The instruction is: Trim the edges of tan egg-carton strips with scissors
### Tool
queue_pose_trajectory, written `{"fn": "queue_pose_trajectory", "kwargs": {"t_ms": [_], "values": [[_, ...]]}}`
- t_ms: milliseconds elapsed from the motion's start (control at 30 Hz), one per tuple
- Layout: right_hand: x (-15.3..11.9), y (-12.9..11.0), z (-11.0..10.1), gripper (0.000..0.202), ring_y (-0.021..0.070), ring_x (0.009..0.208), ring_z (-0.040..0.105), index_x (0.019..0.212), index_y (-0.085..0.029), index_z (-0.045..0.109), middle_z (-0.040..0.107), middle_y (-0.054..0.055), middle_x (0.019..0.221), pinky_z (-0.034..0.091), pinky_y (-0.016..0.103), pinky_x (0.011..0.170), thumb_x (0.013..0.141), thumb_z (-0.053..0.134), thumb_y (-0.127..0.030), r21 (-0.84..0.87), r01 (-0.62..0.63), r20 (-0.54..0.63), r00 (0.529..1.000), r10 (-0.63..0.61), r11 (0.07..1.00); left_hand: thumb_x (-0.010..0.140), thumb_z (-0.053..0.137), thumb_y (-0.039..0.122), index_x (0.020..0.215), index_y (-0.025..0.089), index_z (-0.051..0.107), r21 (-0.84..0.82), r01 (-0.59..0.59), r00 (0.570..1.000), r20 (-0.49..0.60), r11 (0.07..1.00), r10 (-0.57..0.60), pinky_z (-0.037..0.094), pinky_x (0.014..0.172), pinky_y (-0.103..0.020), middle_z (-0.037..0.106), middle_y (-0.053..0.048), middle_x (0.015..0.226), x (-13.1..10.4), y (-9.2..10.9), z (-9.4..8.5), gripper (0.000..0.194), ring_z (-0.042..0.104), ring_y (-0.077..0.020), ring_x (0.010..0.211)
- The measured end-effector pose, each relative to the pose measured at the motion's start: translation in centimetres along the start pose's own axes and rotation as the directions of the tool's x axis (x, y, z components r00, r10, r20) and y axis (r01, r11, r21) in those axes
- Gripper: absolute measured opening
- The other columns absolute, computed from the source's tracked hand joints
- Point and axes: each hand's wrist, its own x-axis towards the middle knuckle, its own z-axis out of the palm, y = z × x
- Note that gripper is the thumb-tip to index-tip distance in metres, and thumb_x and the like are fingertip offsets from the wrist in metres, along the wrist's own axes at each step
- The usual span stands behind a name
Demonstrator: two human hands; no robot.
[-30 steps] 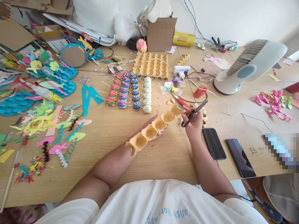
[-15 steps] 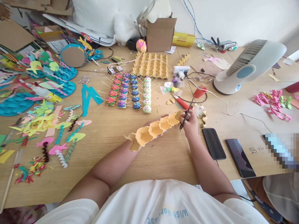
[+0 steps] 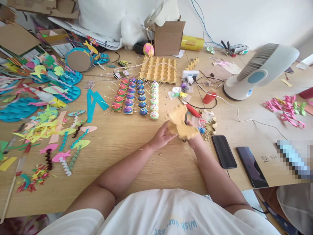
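Observation:
A yellow egg-carton strip [image 3: 182, 122], blurred and seen end-on, is held up over the wooden table. My left hand [image 3: 164, 135] grips its left side with closed fingers. My right hand [image 3: 195, 138] is at its right side, closed around dark scissors [image 3: 186, 118] that the carton partly hides. Beyond the hands stand rows of painted carton caterpillars [image 3: 128, 101], among them a white-green one [image 3: 154, 99]. A larger yellow egg tray [image 3: 158, 69] lies behind them.
To the right are carton scraps [image 3: 210, 125], a red cup [image 3: 209, 97], a white fan [image 3: 254, 73] and two phones [image 3: 224, 151]. Blue paper strips [image 3: 94, 102], paper fish [image 3: 61, 156] and a glue bottle [image 3: 52, 99] lie left. A cardboard box [image 3: 168, 37] stands behind.
The carton strip has turned from a long side view to end-on. My left hand has come out from behind it, and the scissors now sit close against the strip.

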Motion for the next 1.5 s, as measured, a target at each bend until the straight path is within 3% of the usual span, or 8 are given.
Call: {"fn": "queue_pose_trajectory", "kwargs": {"t_ms": [133,333,533,633,733,933,1300,1500], "values": [[-0.4,0.0,0.4,0.051,0.0085,0.052,0.051,0.102,-0.024,0.052,0.058,-0.009,0.069,0.042,0.023,0.049,0.066,0.083,-0.043,-0.089,0.046,0.091,0.995,-0.037,0.995,0.078,0.082,0.053,0.116,0.022,0.066,0.036,-0.14,0.989,0.043,0.989,0.138,0.05,0.106,-0.04,0.073,-0.009,0.122,0.3,-0.3,-0.3,0.052,0.066,-0.0272,0.122],[-1.0,-1.0,0.2,0.055,0.0116,0.06,0.054,0.106,-0.026,0.049,0.065,-0.005,0.076,0.045,0.026,0.055,0.074,0.08,-0.059,-0.142,0.148,0.12,0.984,-0.131,0.979,0.078,0.076,0.065,0.119,0.022,0.06,-0.124,-0.048,0.996,-0.074,0.991,0.039,0.056,0.089,-0.037,0.075,-0.007,0.106,0.8,-0.5,-0.5,0.061,0.071,-0.0261,0.106],[-1.1,-0.8,-0.5,0.039,0.0147,0.074,0.056,0.111,-0.027,0.051,0.064,-0.001,0.088,0.048,0.031,0.071,0.09,0.063,-0.058,-0.309,0.337,0.157,0.94,-0.302,0.889,0.074,0.078,0.067,0.104,0.02,0.064,-0.094,-0.073,0.985,-0.162,0.993,0.057,0.053,0.071,-0.029,0.074,-0.004,0.091,0.7,0.0,-0.2,0.058,0.067,-0.0178,0.079],[-0.9,-0.6,-0.8,0.037,0.0154,0.075,0.055,0.114,-0.026,0.052,0.062,-0.001,0.087,0.047,0.031,0.072,0.088,0.067,-0.048,-0.479,0.435,0.236,0.901,-0.365,0.763,0.076,0.075,0.071,0.101,0.018,0.066,-0.124,-0.052,0.97,-0.243,0.991,0.021,0.053,0.07,-0.029,0.073,-0.005,0.089,1.0,0.0,-0.3,0.059,0.066,-0.0178,0.078],[-1.1,-0.8,-1.0,0.035,0.016,0.072,0.055,0.117,-0.024,0.055,0.065,0.0,0.084,0.045,0.03,0.071,0.089,0.067,-0.042,-0.63,0.536,0.352,0.842,-0.408,0.562,0.075,0.075,0.071,0.104,0.018,0.068,-0.159,-0.065,0.954,-0.299,0.985,0.015,0.055,0.077,-0.031,0.075,-0.008,0.097,1.3,-0.1,-0.5,0.062,0.071,-0.0227,0.092],[-1.5,-1.6,-1.5,0.032,0.0187,0.077,0.062,0.112,-0.021,0.064,0.069,0.003,0.083,0.042,0.03,0.07,0.091,0.068,-0.045,-0.732,0.651,0.483,0.705,-0.519,0.203,0.076,0.078,0.065,0.105,0.02,0.067,-0.181,-0.124,0.945,-0.323,0.976,0.06,0.056,0.087,-0.036,0.077,-0.007,0.103,1.7,-0.5,-0.8,0.055,0.072,-0.026,0.103],[-0.8,-1.3,-2.1,0.033,0.0196,0.075,0.062,0.115,-0.02,0.069,0.072,0.003,0.079,0.036,0.03,0.066,0.099,0.061,-0.047,-0.779,0.61,0.575,0.604,-0.552,-0.143,0.076,0.079,0.063,0.101,0.018,0.07,-0.225,-0.093,0.942,-0.334,0.97,0.013,0.054,0.071,-0.028,0.075,-0.005,0.094,1.3,0.0,-0.4,0.052,0.069,-0.0186,0.083],[-0.9,-1.2,-2.1,0.034,0.0207,0.078,0.063,0.12,-0.021,0.068,0.073,0.004,0.081,0.034,0.032,0.068,0.101,0.057,-0.047,-0.795,0.569,0.581,0.614,-0.535,-0.21,0.078,0.077,0.063,0.099,0.019,0.069,-0.22,-0.097,0.944,-0.33,0.971,0.019,0.055,0.072,-0.028,0.074,-0.004,0.091,1.3,0.0,-0.4,0.049,0.071,-0.0189,0.085]]}}
